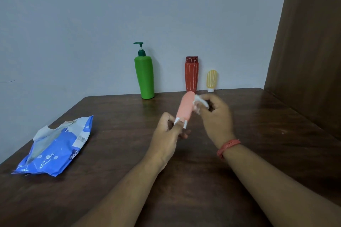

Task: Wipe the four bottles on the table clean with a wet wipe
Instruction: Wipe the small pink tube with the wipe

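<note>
The left hand (167,131) pinches the white cap end of the pink bottle (184,109), holding it tilted above the table (129,153). The right hand (216,114) grips a crumpled wet wipe (200,102) pressed against the bottle's upper right side. The green pump bottle (144,75), red bottle (191,73) and yellow bottle (211,79) stand upright along the far edge.

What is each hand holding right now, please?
Left hand: grips the white cap end of the pink bottle.
Right hand: pinches the wet wipe against the bottle.
</note>
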`<move>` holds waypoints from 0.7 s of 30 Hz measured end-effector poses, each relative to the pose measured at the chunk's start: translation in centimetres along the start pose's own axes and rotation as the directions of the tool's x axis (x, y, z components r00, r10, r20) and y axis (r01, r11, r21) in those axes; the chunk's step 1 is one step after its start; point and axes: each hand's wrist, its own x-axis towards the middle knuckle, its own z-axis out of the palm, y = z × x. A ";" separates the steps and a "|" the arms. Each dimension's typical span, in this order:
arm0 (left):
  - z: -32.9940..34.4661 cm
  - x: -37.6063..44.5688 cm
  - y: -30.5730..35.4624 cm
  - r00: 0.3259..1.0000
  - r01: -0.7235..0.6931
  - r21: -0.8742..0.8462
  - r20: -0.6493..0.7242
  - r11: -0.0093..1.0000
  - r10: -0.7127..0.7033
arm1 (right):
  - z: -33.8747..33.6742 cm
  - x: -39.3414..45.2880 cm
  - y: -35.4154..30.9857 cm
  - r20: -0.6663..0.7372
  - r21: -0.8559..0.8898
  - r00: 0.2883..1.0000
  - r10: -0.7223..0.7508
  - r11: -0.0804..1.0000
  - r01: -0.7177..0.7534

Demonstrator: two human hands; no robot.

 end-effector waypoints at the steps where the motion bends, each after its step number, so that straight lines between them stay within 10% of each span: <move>1: 0.3 -0.1 -0.1 1.000 0.004 0.020 0.028 1.000 -0.004 | -0.4 0.4 0.1 -0.060 0.023 0.997 0.041 0.999 -0.040; 10: -0.6 0.8 -0.1 0.994 0.081 -0.257 -0.054 0.963 -0.098 | 1.0 -1.9 -0.6 0.364 -0.115 0.856 -0.366 0.895 0.431; 15: 0.2 0.3 0.4 0.973 0.230 -0.397 0.103 0.889 -0.205 | 0.4 -0.7 -0.8 0.061 -0.222 0.944 -0.324 0.918 0.329; 21: 0.2 0.3 0.5 0.960 0.278 -0.409 0.127 0.869 -0.248 | 1.2 -1.8 -0.5 0.354 -0.236 0.823 -0.445 0.809 0.539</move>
